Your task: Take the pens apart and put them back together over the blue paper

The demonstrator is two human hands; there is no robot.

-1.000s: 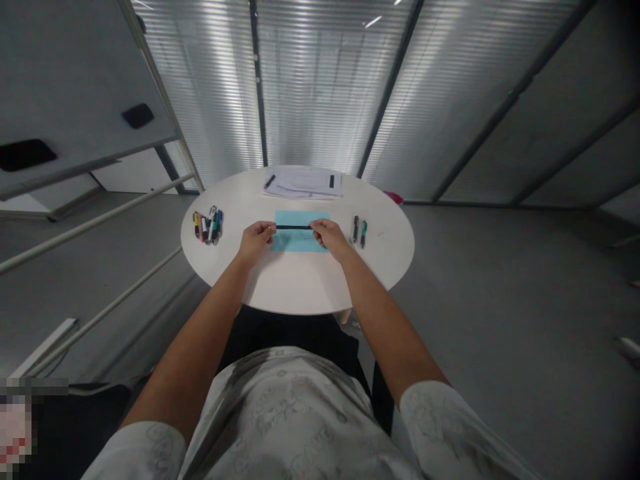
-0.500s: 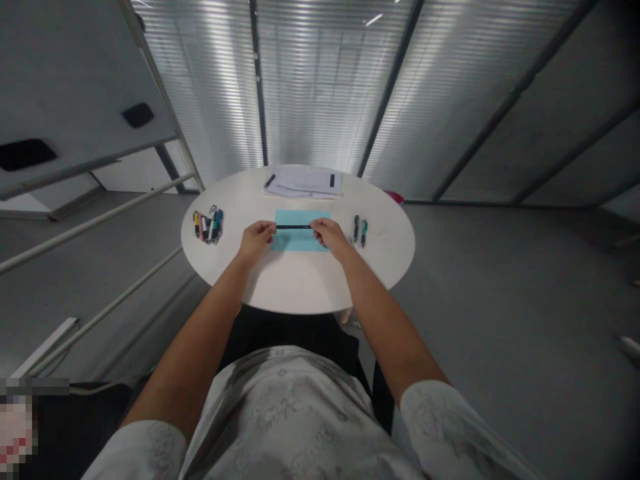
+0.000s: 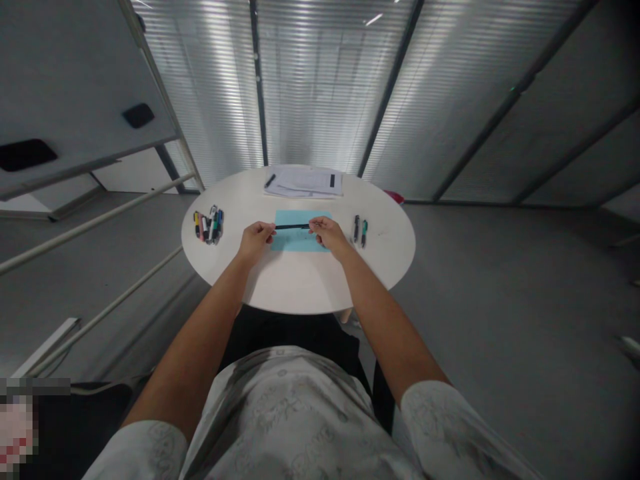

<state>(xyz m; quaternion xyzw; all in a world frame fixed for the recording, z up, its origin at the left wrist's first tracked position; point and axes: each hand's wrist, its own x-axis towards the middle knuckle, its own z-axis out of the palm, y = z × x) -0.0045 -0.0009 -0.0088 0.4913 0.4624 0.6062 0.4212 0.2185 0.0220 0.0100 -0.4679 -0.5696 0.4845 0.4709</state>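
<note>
Both hands pinch a slim black pen [image 3: 292,227], which lies nearly level across the view above a light blue sheet of paper [image 3: 295,243]. My left hand [image 3: 257,239] is closed on its left end, and my right hand [image 3: 326,232] grips the right end between thumb and fingers. Parts of the pen's ends are hidden by the fingertips. The blue sheet rests on a round white table [image 3: 295,287], its left and right edges partly behind the hands.
Several markers [image 3: 210,225] lie bunched at the table's left. To the right are a dark pen [image 3: 356,228] and a green-and-black pen [image 3: 364,233]. A paper stack [image 3: 303,183] with another dark pen [image 3: 271,181] sits at the far edge. A whiteboard frame [image 3: 100,220] stands on the left.
The pen has tipped slightly, its right end now a little higher. My right fingers have shifted a little upward on it; my left hand is almost still.
</note>
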